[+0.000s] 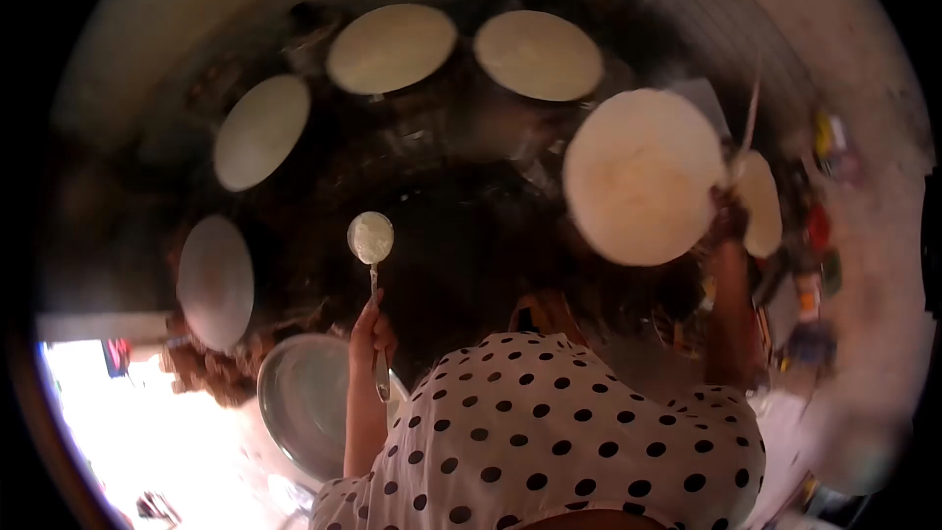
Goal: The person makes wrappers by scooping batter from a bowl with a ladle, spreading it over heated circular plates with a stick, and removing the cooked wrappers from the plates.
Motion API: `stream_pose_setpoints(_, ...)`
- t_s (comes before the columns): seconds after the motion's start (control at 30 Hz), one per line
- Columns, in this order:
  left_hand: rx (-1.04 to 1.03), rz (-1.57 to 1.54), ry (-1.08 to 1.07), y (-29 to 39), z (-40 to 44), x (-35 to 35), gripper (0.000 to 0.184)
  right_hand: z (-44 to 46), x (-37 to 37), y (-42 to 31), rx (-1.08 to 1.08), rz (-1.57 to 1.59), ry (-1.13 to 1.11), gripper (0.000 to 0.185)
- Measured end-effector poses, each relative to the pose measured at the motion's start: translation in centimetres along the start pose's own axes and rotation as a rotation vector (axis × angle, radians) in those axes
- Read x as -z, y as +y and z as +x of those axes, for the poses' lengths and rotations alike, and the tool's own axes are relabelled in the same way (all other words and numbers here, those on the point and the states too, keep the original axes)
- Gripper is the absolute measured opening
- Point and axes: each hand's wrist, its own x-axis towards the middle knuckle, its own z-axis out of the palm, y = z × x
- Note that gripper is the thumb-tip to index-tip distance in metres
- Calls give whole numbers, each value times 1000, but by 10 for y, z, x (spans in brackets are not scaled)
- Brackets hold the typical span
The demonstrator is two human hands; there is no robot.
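A ladle [371, 238] with pale, batter-like stuff in its round bowl is gripped by its handle in my left hand [375, 331], bowl pointing away from me. Its bowl is over the dark middle area. My right hand [728, 214] is at the right edge of a large pale round [643, 177], which looks like a flatbread or a griddle top. The fingers look closed, but dark and blurred. Just above them rises a thin stick [753, 113]; whether they hold it is unclear. Beside this hand is a pale oval thing [761, 206].
More pale rounds curve around the dark middle: one at left [216, 283], one upper left [262, 133], and two at the back [392, 49] [539, 55]. A wide metal basin [306, 402] is by my left forearm. Small colourful items [814, 226] line the right side.
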Motion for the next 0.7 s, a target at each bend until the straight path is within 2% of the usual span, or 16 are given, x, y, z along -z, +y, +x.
stream_pose_setpoints(0.1, 118, 15, -155, -70, 42, -76, 34, -7, -50, 187, -253, -113, 416, 27)
stream_pose_setpoints(0.17, 186, 43, -210, -107, 46, -119, 32, -19, -49, 256, -367, -168, 581, 30)
stream_pose_setpoints(0.2, 195, 74, -228, -124, 43, -141, 31, -36, -3, 254, -377, -201, 505, 22)
stream_pose_setpoints(0.23, 244, 63, -219, -60, 46, -136, 30, -22, 27, 237, -468, -256, 453, 20)
stream_pose_setpoints(0.3, 257, 78, -261, -52, 39, -156, 29, 5, 20, 247, -640, -375, 323, 17)
stream_pose_setpoints(0.33, 250, 103, -222, -67, 37, -176, 30, 5, 0, 243, -608, -330, 339, 16)
stream_pose_setpoints(0.37, 248, 142, -163, -112, 48, -217, 30, 16, -56, 253, -570, -271, 335, 15)
stream_pose_setpoints(0.47, 283, 142, -117, -135, 49, -254, 31, 29, -76, 220, -451, -159, 373, 16)
stream_pose_setpoints(0.53, 292, 173, -105, -155, 49, -281, 32, 24, -118, 216, -432, 118, 443, 19)
stream_pose_setpoints(0.63, 322, 149, -35, -176, 52, -310, 32, 20, -196, 194, -624, 355, 301, 18)
stream_pose_setpoints(0.7, 312, 171, -29, -184, 52, -322, 33, 11, -230, 184, -649, 462, 139, 19)
